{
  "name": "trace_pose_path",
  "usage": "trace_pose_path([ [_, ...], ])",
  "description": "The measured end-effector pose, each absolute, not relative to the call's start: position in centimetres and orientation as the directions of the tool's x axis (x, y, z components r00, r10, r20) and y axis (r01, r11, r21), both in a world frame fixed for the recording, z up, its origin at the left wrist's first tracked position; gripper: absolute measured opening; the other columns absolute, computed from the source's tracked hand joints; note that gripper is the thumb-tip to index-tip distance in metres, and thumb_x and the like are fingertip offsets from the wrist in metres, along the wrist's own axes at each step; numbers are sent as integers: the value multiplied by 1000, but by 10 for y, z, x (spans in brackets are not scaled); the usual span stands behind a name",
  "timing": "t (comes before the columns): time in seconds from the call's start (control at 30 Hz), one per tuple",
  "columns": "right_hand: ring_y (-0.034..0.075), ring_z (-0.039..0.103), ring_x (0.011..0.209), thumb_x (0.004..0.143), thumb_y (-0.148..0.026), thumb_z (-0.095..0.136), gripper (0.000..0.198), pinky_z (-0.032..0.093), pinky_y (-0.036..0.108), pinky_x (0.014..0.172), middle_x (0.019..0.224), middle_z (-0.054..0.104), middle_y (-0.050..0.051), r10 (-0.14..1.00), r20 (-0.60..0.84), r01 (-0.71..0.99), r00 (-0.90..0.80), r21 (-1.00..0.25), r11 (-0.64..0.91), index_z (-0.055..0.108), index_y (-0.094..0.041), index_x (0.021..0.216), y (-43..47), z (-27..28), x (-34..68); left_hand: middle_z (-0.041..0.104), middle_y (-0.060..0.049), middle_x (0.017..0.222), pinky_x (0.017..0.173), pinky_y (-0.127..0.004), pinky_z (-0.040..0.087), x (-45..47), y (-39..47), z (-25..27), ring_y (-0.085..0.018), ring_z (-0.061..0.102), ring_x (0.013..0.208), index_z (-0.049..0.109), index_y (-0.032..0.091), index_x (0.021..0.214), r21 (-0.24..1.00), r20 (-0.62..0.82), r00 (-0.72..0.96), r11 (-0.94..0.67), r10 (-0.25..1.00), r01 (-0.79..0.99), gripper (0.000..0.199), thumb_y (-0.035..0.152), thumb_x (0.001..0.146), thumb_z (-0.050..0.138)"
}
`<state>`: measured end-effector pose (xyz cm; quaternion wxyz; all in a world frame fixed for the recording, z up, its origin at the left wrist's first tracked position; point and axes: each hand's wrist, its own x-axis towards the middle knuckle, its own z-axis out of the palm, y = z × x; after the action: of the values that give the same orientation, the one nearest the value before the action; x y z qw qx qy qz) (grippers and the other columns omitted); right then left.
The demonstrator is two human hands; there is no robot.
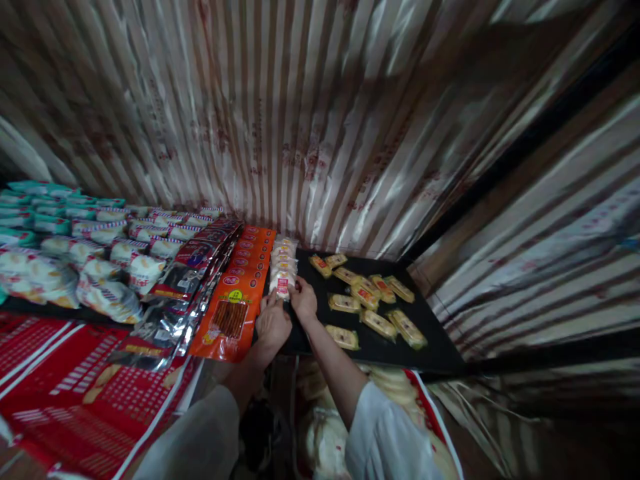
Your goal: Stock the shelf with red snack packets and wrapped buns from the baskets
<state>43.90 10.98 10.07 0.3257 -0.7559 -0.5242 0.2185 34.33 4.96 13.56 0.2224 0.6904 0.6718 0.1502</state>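
Observation:
Small white snack packets [284, 257] with red labels stand in a narrow row on the black shelf [305, 337]. Both of my hands are at the front packet [283, 287]. My left hand [273, 323] grips its lower left edge with closed fingers. On the other side, the thumb and fingers of my right hand [304, 301] pinch the packet's right edge. Immediately left of the row lies a large orange snack bag [235, 293] with a window showing brown sticks. To the right, several yellow wrapped pastries [379, 325] lie loosely scattered.
Left of the orange bag are dark shiny packages [185, 277], then rows of white packets [143, 267] and teal ones [50, 200]. Red baskets [90, 393] stand below the shelf's front edge. Striped plastic sheeting [310, 120] hangs behind, with a dark post [500, 163] at right.

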Motion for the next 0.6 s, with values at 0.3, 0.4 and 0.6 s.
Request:
trace_pose_path([
  [0.3, 20, 62, 88, 82, -29, 54, 35, 47, 31, 77, 98, 65, 10, 921, 0, 609, 389, -750, -257, 60, -15, 113, 107, 103, 434, 39, -6, 146, 103, -34, 41, 346, 47, 122, -26, 37, 129, 56, 11, 122, 480, -14, 61, -47, 998, 876, 45, 12, 78, 48],
  [0.4, 21, 60, 90, 81, -26, 52, 39, 47, 33, 84, 105, 62, 16, 904, 88, 570, 419, -800, -186, 58, -9, 115, 95, 105, 434, 39, -12, 145, 109, -36, 33, 345, 42, 121, -28, 33, 133, 57, 7, 120, 474, 63, 68, -90, 996, 876, 44, 9, 77, 48],
  [0.6, 19, 60, 95, 85, -32, 43, 35, 49, 32, 81, 109, 62, 14, 880, 264, 427, 394, -901, 79, 59, -14, 111, 17, 110, 450, 61, -10, 116, 96, -30, 44, 350, 9, 133, -20, 55, 109, 63, 14, 107, 613, 128, 81, -143, 988, 777, 35, 9, 82, 39],
])
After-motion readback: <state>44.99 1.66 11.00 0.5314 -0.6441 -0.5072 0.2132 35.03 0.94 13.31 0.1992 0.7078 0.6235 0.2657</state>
